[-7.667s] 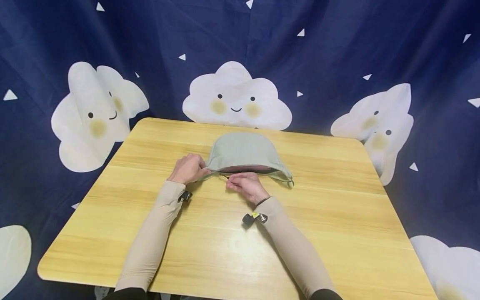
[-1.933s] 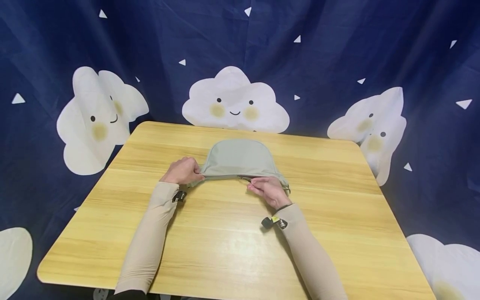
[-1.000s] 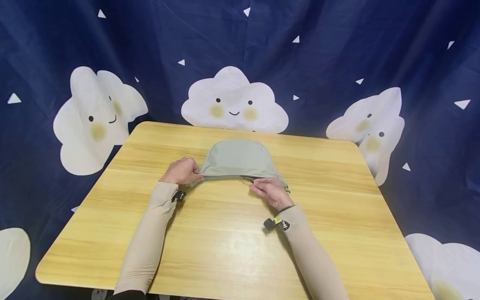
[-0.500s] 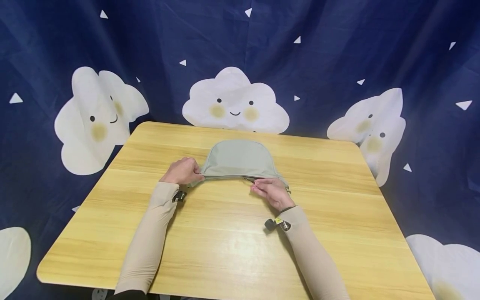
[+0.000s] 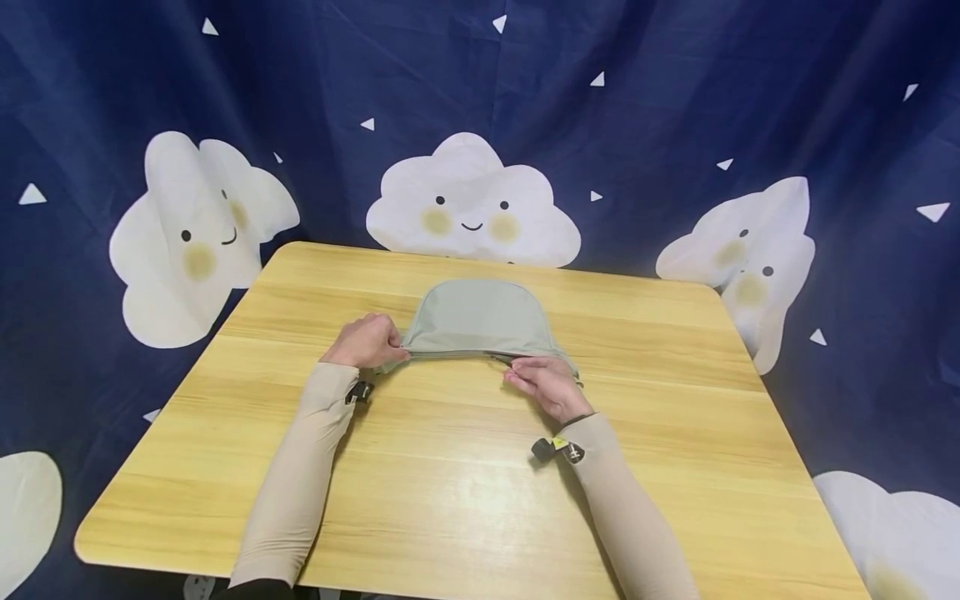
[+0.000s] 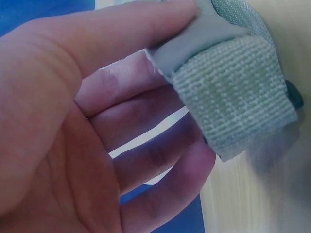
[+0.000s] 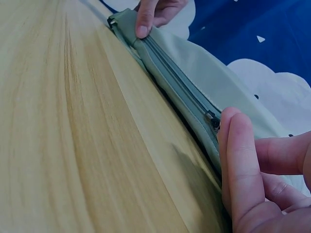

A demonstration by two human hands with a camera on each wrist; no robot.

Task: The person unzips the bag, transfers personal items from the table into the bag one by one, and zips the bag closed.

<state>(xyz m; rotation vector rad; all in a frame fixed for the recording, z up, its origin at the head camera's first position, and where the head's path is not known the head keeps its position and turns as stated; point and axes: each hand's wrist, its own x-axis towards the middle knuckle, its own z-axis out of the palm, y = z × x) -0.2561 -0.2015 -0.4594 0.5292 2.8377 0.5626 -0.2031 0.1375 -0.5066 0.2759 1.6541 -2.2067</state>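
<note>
A sage-green waist bag [image 5: 480, 312] lies on the table, its zipped edge facing me. My left hand [image 5: 365, 342] pinches the bag's left end between thumb and fingers, beside a strip of woven strap [image 6: 238, 92] that shows in the left wrist view. At the right part of the zip, my right hand [image 5: 546, 385] pinches the zipper pull, which is mostly hidden behind the fingers. The dark zipper slider [image 7: 212, 118] peeks out just ahead of those fingertips in the right wrist view. To its left the zip teeth [image 7: 177, 73] run joined toward the left hand.
The wooden table [image 5: 450, 500] spreads around the bag, with its far edge close to a dark blue curtain [image 5: 322, 67] printed with white clouds. A small dark camera [image 5: 543, 451] is strapped on the right wrist, another [image 5: 360, 392] on the left.
Earlier the bag's mouth gaped and showed a pinkish inside; now its edges meet along the left and middle. The right hand has slid rightward along the zip, only slightly in the last second.
</note>
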